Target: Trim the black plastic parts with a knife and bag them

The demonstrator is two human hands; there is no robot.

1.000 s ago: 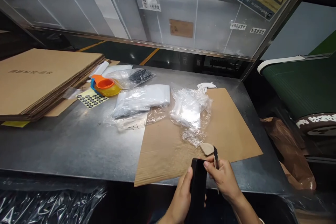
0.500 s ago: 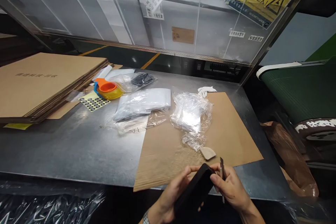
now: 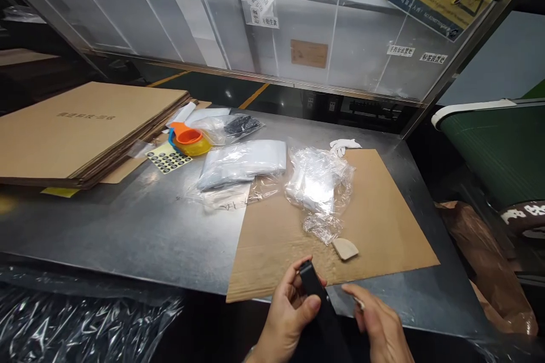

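Observation:
My left hand [image 3: 292, 315] is wrapped round a long black rectangular object [image 3: 321, 300], its thumb along the near face and its narrow end pointing up and away. The object's lower part runs out of sight against the dark background. Just to the right, my right hand [image 3: 377, 320] is closed round a slim utility knife [image 3: 360, 305], mostly hidden by the fingers; the index finger reaches toward the black object without plainly touching it. Beyond both hands, a beige wedge-shaped pad [image 3: 345, 249] lies on a flat cardboard sheet [image 3: 383, 221].
Crumpled clear plastic bags [image 3: 317, 181] lie on the cardboard, beside a packet of pale sleeves [image 3: 244, 161]. Further left are orange and yellow tape rolls or cups [image 3: 191, 139], a sticker sheet [image 3: 169, 159] and stacked cardboard [image 3: 85, 130]. White gloves [image 3: 344, 146] lie at the back; a green conveyor [image 3: 502, 147] stands right.
The black object has been turned more upright in my left hand, its thumb now on the near face. My right hand has drawn away from it, and the knife's blade no longer shows. The view shifted slightly.

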